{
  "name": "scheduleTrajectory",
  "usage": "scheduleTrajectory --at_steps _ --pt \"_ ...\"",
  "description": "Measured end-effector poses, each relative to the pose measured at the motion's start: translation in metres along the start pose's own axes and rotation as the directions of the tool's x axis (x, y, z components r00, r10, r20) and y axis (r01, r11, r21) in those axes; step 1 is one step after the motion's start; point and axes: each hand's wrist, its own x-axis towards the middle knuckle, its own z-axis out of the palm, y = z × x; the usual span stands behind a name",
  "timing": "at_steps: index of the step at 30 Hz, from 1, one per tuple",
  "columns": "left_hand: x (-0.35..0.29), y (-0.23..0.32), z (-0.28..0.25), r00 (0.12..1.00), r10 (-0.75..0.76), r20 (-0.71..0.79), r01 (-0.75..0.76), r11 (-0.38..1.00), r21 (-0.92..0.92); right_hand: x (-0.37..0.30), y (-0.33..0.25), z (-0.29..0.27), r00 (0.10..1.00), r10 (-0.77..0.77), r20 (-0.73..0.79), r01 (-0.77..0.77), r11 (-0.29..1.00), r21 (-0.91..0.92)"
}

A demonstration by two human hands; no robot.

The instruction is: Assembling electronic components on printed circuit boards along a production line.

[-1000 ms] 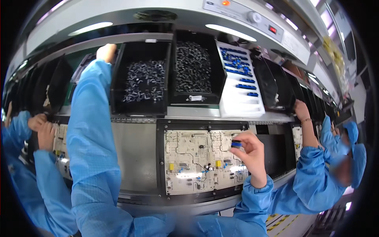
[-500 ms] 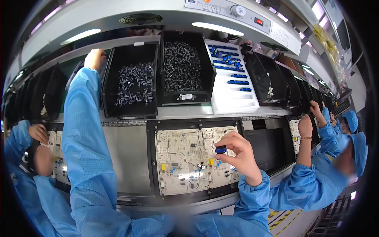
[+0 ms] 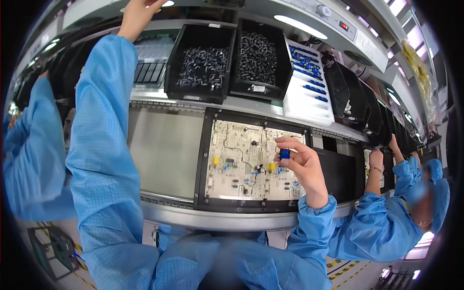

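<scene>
My right hand [image 3: 311, 176] pinches a small blue and black electronic component [image 3: 284, 153] between thumb and fingers. It hovers over the right half of a pale circuit board [image 3: 227, 187], which is set in a black frame [image 3: 201, 169] and carries yellow, black and blue parts. Far up at the left, my left hand [image 3: 137, 18] is raised above the back of the bench, beyond a clear tray with dark slots [image 3: 150, 72]. The top edge of the picture cuts off its fingertips, so whether anything is in them is hidden.
Two black bins [image 3: 193, 97] [image 3: 247, 92] of small dark parts stand behind the board, beside a white foam tray [image 3: 305, 104] with rows of blue components. Overhead hangs a lamp housing [image 3: 309, 13]. Co-workers sit left and right, one with a hand [image 3: 376, 159] at the line.
My left hand has risen from beside the left bin toward the top edge. My right hand still holds the component, now turned differently. The view has shifted, and the left co-worker has moved.
</scene>
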Motion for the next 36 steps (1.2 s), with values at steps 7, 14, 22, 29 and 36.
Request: scheduleTrajectory --at_steps 7,14,22,29,36 --pt "-0.105 0.124 0.01 0.953 0.051 0.298 -0.018 0.993 -0.113 -0.034 0.013 0.02 0.996 0.078 -0.034 -0.081 0.993 -0.088" --pt "-0.227 0.144 0.029 0.798 -0.028 0.602 0.181 0.964 -0.196 -0.061 0.003 0.053 0.978 -0.046 -0.204 -0.016 0.957 -0.289" --pt "-0.264 0.088 0.051 0.594 -0.312 0.741 0.712 0.632 -0.305 -0.078 -0.013 0.08 0.959 -0.284 0.004 0.149 0.491 -0.858" --pt "-0.263 0.075 0.052 0.572 -0.407 0.712 0.787 0.517 -0.337 -0.073 -0.018 0.084 0.963 -0.27 -0.015 0.127 0.5 -0.857" --pt "-0.269 0.071 0.053 0.536 -0.458 0.709 0.821 0.476 -0.314 -0.064 -0.018 0.089 0.972 -0.234 0.038 0.159 0.527 -0.835"
